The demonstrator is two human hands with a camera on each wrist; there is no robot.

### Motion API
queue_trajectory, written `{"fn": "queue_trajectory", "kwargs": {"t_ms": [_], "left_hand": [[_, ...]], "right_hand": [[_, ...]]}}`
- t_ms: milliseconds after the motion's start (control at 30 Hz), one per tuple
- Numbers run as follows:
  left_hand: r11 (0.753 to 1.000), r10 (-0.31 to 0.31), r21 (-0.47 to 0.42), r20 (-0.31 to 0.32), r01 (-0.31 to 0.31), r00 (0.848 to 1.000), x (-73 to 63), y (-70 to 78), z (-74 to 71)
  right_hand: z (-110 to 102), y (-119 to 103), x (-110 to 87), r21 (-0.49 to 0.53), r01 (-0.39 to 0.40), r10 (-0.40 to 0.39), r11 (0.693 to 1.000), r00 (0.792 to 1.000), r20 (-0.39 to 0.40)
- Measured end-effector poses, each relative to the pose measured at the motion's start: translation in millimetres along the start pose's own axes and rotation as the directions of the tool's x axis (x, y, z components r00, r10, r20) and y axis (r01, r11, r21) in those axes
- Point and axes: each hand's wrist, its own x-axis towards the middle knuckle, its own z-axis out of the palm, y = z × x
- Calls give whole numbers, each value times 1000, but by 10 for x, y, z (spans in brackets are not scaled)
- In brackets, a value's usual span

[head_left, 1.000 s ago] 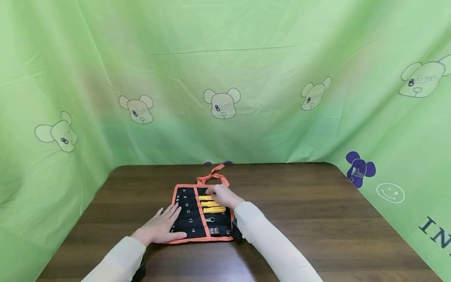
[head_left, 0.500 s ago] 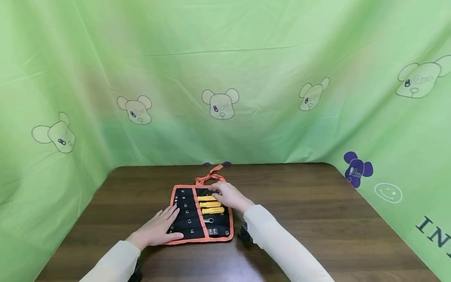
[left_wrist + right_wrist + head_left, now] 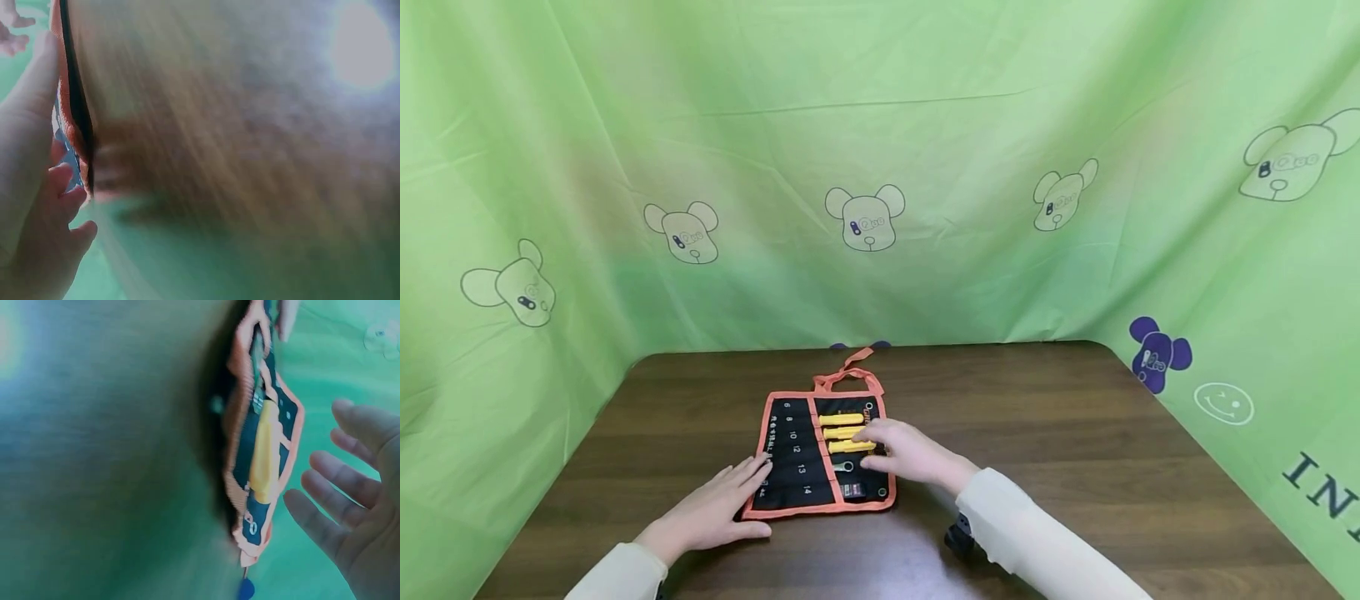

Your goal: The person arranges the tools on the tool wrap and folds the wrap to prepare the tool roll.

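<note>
A black tool roll (image 3: pixel 784 471) with orange trim lies spread out on the table. Several yellow-handled tools (image 3: pixel 841 419) sit in its pockets, with a ring-ended wrench (image 3: pixel 844 467) and a small labelled dark item (image 3: pixel 852 491) below them. My left hand (image 3: pixel 711 508) rests its outstretched fingers on the roll's left edge. Over the roll's right side is my right hand (image 3: pixel 917 457), its fingertips near the lower yellow handles. The right wrist view shows the right fingers (image 3: pixel 325 525) spread and holding nothing, apart from a yellow handle (image 3: pixel 265 450).
An orange tie strap (image 3: pixel 850 375) trails from the roll's far edge onto the brown wooden table (image 3: pixel 1037 433). A green curtain (image 3: pixel 925 292) with bear-head prints hangs behind the table and along both sides.
My right hand has moved from the topmost yellow handle toward me and to the right, uncovering the roll's upper right corner. My left hand has slid slightly left and nearer me.
</note>
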Motion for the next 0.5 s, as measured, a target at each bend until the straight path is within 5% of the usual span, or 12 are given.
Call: {"fn": "queue_trajectory", "kwargs": {"t_ms": [233,500], "left_hand": [[996,75,49,-42,-73,996,-48,43,12],[991,65,118,-43,-60,997,-39,69,26]], "right_hand": [[67,-49,-168,-63,22,-12,998,989,151],[125,-97,-267,-185,129,-81,974,966,247]]}}
